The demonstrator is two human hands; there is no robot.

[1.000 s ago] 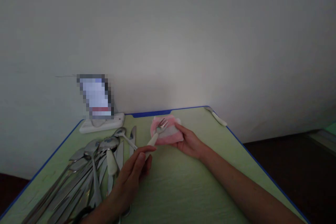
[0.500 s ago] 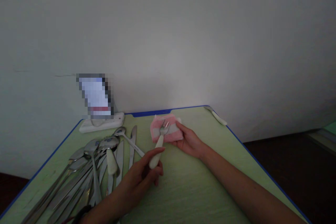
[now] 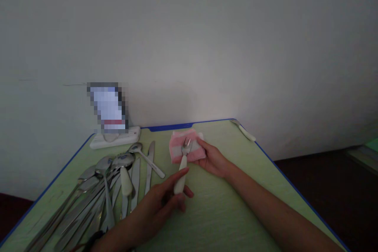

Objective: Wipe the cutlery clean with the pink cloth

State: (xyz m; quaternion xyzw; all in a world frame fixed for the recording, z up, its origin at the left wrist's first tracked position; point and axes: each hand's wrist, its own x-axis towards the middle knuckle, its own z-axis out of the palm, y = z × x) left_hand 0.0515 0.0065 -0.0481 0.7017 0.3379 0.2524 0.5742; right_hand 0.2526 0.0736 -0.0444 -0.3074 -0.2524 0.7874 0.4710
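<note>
A fork (image 3: 183,161) with a white handle is held by that handle in my left hand (image 3: 165,201), its metal tines pointing away from me. My right hand (image 3: 214,158) grips the right side of a folded pink-and-white cloth (image 3: 177,152), thumb on top and fingers underneath. The fork's head lies in front of the cloth; whether the two touch I cannot tell. Left of my left hand, a small spoon (image 3: 147,159) and a table knife (image 3: 150,165) lie at the edge of a heap of spoons and knives (image 3: 100,189).
Another white-handled utensil (image 3: 243,130) lies at the table's far right corner. At the far left, a blurred-out screen (image 3: 109,106) stands on a white base (image 3: 115,138). The pale green table (image 3: 212,212) has a blue edge and meets a grey wall (image 3: 201,47).
My left hand has shifted right with the fork, which now stands more upright in the view. The small spoon's handle end has come into sight. My right hand and the cloth have barely moved.
</note>
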